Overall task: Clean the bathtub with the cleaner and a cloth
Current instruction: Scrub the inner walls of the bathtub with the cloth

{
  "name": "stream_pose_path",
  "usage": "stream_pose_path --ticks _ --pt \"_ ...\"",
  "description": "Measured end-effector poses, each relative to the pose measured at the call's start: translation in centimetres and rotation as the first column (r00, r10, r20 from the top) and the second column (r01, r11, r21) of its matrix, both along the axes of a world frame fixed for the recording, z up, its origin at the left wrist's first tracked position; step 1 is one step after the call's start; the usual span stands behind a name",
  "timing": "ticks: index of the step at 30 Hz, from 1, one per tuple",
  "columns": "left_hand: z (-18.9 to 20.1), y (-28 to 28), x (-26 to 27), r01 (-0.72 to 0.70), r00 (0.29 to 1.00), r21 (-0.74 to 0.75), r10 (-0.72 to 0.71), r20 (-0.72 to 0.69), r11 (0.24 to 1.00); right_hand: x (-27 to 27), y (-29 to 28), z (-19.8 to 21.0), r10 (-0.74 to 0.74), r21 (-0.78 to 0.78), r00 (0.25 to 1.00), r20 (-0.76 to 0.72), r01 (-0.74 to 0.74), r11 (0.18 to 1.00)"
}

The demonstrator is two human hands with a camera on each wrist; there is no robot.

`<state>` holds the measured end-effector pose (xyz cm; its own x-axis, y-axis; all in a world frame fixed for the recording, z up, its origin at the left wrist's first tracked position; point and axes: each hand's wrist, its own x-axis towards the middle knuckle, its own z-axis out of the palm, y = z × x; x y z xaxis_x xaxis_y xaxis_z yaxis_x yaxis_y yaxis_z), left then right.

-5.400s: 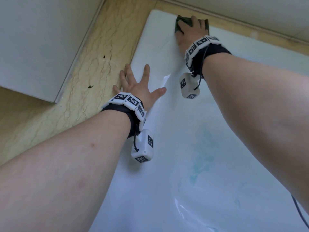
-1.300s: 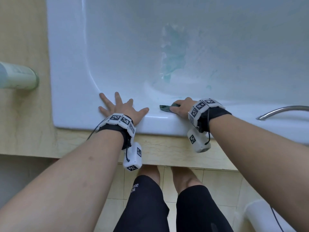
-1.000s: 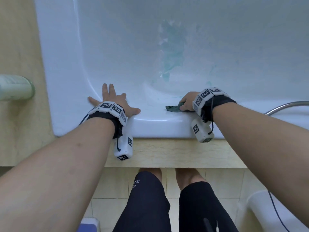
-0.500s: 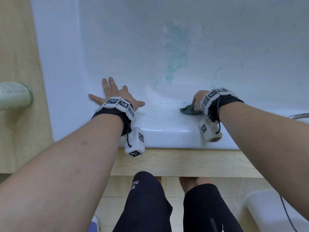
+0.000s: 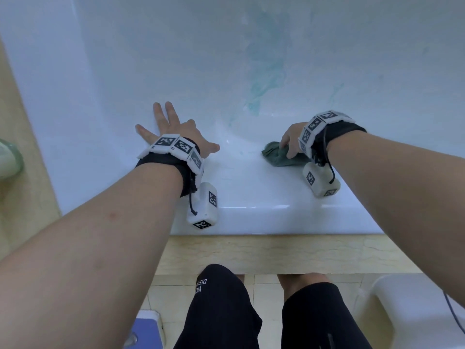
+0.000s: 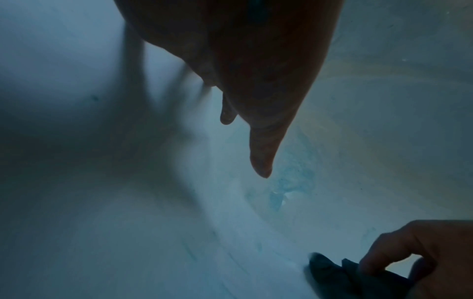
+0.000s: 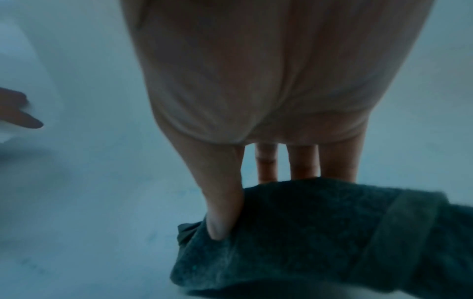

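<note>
**tubwatcher:** Bathtub [image 5: 251,202] takes up most of the head view, white and glossy, with its near rim running across the middle and the basin dropping away behind it. A teal smear of cleaner [image 5: 264,71] runs down the inside wall, well above both hands. Beige stone ledge [image 5: 251,250] sits right under the rim.

**scrubdad:** And the hands? Who's got the cloth?

**tubwatcher:** Right hand [image 5: 293,139]. It's on the rim to the right, fingers bent down onto a bunched dark green cloth [image 5: 281,157], thumb pressed into the fabric's left edge. The right wrist view shows that well: thumb dug into the cloth [image 7: 320,232], the other fingers going down behind it.

**scrubdad:** Left one doing anything?

**tubwatcher:** Left hand [image 5: 176,132] is flat on the rim's inner edge, fingers straight and spread, nothing in it. Just touching the tub. The two hands are well apart.

**scrubdad:** Anything else around?

**tubwatcher:** A pale green bottle [image 5: 7,159], lying on the ledge at the far left edge, cut off by the frame. Can't read a label. Both wrists have black bands with white marker blocks [image 5: 176,147].
</note>
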<state>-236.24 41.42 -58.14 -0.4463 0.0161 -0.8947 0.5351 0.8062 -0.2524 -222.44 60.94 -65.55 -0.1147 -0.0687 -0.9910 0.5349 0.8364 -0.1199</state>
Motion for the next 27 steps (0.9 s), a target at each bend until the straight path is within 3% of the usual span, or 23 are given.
stream_pose_path --ticks 5,16,22,27 --pt "-1.0 0.4 -0.5 0.006 1.000 0.011 -0.006 0.022 1.000 -1.4 -0.6 -0.9 0.035 -0.128 0.999 0.033 -0.031 0.991" --pt "-2.8 1.4 -0.8 0.112 0.992 -0.012 -0.112 0.055 0.994 -2.4 0.1 -2.4 0.072 -0.211 0.997 -0.016 -0.073 0.975" --pt "-3.5 2.1 -0.9 0.129 0.990 -0.032 -0.127 0.067 0.991 -1.5 -0.6 -3.1 0.101 -0.110 0.969 -0.226 -0.128 0.986" --pt "-4.2 2.3 -1.1 0.164 0.984 -0.025 -0.162 0.070 0.986 -4.1 -2.5 -4.3 0.279 -0.205 0.937 -0.209 -0.321 0.925"
